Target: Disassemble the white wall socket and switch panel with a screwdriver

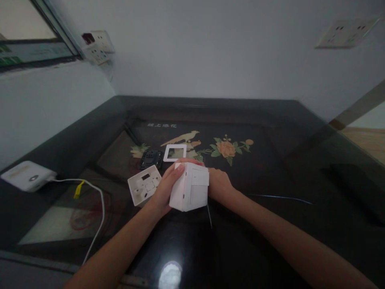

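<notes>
A white wall switch on its square mounting box is held up above the table's middle, its wide rocker facing me. My left hand is closed around its left side, the thumb on the upper edge. My right hand is curled against the right rear side; its fingers are hidden, so what they grip does not show. A thin wire hangs beneath the switch. Just left of my left hand lies an open white back box. Behind that are a black mounting plate and a white square frame.
The glossy dark table has a bird-and-flower picture. At left sits a white rounded device with a white cable and yellow tag. A thin wire and a dark flat object lie right. Sockets are on the wall.
</notes>
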`<move>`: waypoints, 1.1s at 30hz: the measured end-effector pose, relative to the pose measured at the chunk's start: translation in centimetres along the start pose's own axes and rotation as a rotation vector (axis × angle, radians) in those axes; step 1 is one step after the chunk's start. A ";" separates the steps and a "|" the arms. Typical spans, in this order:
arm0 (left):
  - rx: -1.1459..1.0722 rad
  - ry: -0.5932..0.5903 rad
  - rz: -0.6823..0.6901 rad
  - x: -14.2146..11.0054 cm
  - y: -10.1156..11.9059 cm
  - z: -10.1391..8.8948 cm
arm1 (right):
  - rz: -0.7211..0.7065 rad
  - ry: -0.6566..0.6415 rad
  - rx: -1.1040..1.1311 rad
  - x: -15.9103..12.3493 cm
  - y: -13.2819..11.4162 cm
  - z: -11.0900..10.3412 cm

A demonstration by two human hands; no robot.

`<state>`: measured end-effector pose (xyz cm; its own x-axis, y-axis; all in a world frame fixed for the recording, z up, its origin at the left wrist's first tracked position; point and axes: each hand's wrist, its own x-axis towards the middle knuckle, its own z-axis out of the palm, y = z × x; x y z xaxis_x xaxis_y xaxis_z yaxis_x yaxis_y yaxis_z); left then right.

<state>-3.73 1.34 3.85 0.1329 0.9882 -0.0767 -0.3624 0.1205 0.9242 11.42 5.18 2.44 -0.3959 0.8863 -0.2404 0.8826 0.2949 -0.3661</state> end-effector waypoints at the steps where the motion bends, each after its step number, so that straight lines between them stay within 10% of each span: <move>1: 0.006 -0.001 -0.010 -0.1 0.0 0.1 | 0.014 0.016 0.067 0.0 0.4 -0.1; 16: 0.356 -0.054 -0.122 -1.5 -1.5 3.3 | 0.256 0.257 1.481 -9.3 6.9 -0.6; 33: 0.387 -0.079 -0.094 -1.4 -3.3 4.3 | 0.320 0.521 1.853 -8.5 9.0 -4.1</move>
<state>1.20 -0.82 2.53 0.2251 0.9624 -0.1520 0.0263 0.1499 0.9883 23.77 1.73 4.92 0.1078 0.9268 -0.3598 -0.5575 -0.2433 -0.7937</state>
